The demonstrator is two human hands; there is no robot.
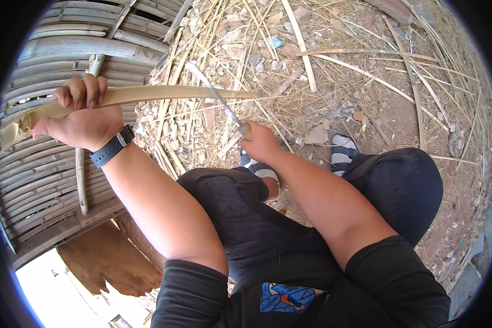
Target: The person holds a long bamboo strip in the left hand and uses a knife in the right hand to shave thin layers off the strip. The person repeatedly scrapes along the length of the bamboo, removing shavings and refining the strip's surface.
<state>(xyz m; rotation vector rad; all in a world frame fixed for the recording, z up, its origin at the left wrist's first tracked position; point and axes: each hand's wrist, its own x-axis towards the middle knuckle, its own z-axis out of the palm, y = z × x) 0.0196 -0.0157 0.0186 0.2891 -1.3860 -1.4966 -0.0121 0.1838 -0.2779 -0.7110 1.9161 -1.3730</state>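
Working a pale bamboo strip (169,93) with 2 bare hands, I had its broad end at my left, against the view of a slatted bamboo wall (44,180), and its narrow end above the littered ground (448,202). My left hand (90,120) grasped the strip near the broad end, its fingers curled over the upper edge and its thumb extended toward the left. My right hand (263,143) was clenched around the handle of a slender grey knife (224,104), whose blade slanted up and leftward across the strip, nearer the narrow end; whether blade and bamboo touched, I could not tell.

As to progress, I judged the work partly done: the strip was already a separate, flat, tapering length, while its broad end looked rough and uneven. Some trimming or thinning probably remained, although the surface beside the blade was too indistinct to show how much. Loose bamboo slivers (302,46) and straw lay scattered over the ground, beyond my 2 striped shoes (344,153) and bent knees.
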